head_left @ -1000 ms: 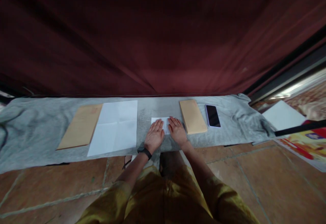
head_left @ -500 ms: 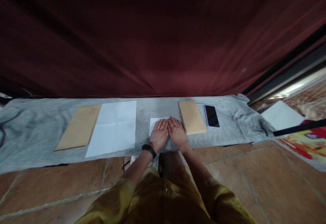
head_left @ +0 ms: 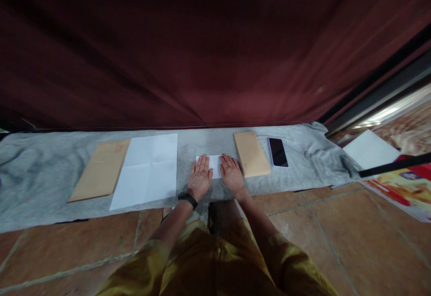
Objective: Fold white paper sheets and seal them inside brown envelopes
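Observation:
My left hand (head_left: 199,178) and my right hand (head_left: 230,173) lie flat, fingers stretched out, on a small folded white paper (head_left: 214,164) on a grey cloth (head_left: 47,170). A black band circles my left wrist. A strip of the paper shows between the two hands. A brown envelope (head_left: 251,154) lies just right of my right hand.
A large creased white sheet (head_left: 148,169) and a second brown envelope (head_left: 101,169) lie to the left. A dark phone (head_left: 278,152) rests right of the near envelope. A dark red curtain hangs behind. White paper (head_left: 370,149) and a colourful sheet (head_left: 404,187) sit at the far right on the tiled floor.
My hands came together over the folded paper, then slid apart sideways. The left hand is now further left, and a strip of paper shows between them.

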Tool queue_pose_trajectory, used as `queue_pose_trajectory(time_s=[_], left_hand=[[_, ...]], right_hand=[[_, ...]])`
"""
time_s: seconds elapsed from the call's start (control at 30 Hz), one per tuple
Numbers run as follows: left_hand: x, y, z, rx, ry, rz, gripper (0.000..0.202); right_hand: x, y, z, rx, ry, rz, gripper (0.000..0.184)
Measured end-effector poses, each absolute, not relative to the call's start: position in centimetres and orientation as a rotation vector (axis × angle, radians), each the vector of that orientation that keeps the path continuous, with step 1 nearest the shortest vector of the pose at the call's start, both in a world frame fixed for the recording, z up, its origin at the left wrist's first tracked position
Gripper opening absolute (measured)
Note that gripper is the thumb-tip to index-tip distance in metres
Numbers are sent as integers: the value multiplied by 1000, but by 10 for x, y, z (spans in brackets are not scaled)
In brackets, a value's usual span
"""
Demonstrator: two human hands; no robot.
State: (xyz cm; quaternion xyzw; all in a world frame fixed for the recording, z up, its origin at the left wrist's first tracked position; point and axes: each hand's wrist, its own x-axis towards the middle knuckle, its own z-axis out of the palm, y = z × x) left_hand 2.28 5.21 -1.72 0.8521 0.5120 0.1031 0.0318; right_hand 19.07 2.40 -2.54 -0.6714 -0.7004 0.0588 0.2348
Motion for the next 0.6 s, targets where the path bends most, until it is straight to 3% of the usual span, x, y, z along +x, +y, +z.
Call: queue_pose_trajectory(time_s=[0.6], left_hand=[[-6,30,-11,2608,1603,495,59]], right_hand=[[190,24,-23,-1848,-1919,165,46]])
